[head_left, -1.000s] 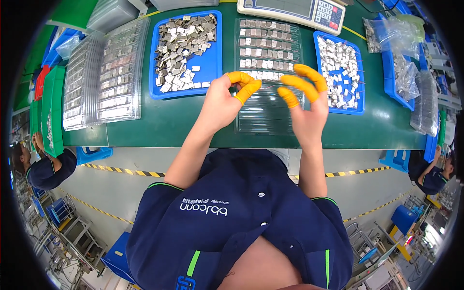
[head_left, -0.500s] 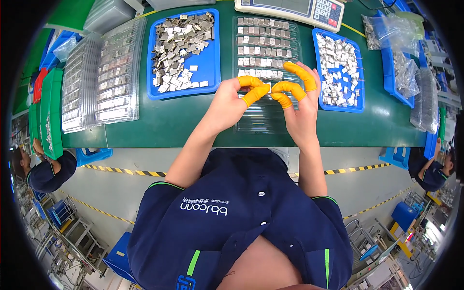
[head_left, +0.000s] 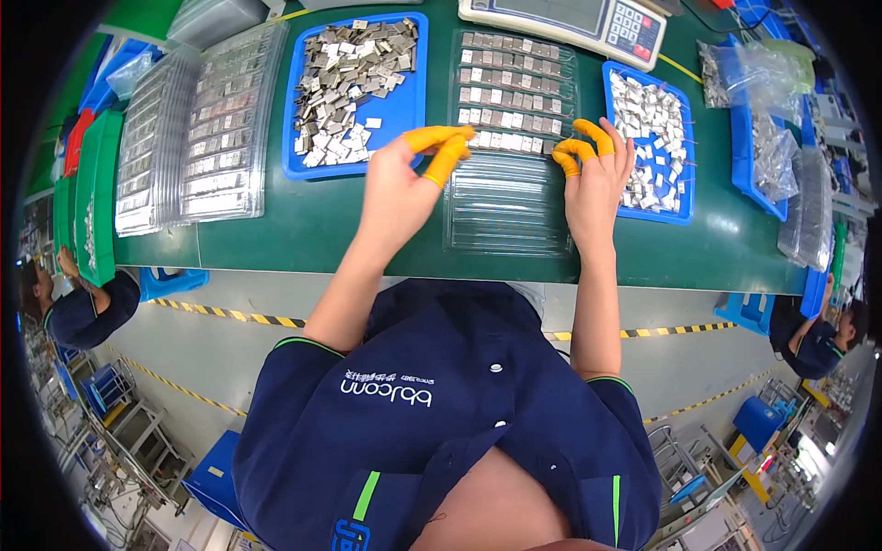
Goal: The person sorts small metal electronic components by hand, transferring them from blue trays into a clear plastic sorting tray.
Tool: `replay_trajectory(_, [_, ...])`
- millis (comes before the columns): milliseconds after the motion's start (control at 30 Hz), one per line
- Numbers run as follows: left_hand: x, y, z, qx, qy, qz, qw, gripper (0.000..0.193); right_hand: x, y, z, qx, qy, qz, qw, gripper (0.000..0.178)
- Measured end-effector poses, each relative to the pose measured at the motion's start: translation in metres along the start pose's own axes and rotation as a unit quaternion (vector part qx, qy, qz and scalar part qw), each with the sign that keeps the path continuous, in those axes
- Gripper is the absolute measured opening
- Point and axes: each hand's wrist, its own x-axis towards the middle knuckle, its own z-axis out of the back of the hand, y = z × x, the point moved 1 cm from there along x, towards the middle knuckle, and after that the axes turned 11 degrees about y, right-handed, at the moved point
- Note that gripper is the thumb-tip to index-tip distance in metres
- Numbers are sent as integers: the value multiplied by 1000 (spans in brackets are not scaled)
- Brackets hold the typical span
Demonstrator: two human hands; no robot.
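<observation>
A clear plastic tray (head_left: 510, 207) lies in front of me, its upper rows filled with small silver-and-white connector pieces (head_left: 503, 141). My left hand (head_left: 404, 184), with yellow finger cots on thumb and forefinger, is pinched at the left end of the lowest filled row; anything between the tips is hidden. At that row's right end, my right hand (head_left: 597, 174) has its cotted fingertips bent close together beside the last piece, and I cannot make out what they grip. Another cotted finger reaches out above them. The tray's near rows hold no pieces.
Left stands a blue tray (head_left: 395, 133) of loose silver pieces; right, a blue tray (head_left: 657, 215) of white pieces with wires. Stacked clear trays (head_left: 230, 138) lie further left. A scale (head_left: 588, 23) sits behind. Bagged parts (head_left: 772, 138) are far right. Co-workers sit at both sides.
My hands were together over the tray around a small piece. They have moved apart, the left to the left and the right to the right, to opposite ends of the row.
</observation>
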Motion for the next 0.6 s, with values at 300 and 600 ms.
replay_trajectory(300, [-29, 29, 82, 280, -310, -64, 907, 26, 27, 24, 2, 32, -7, 13, 999, 17])
replay_trajectory(600, [-42, 58, 80, 307, -343, -4, 888, 36, 111, 167, -62, 177, 152, 482, 844, 37])
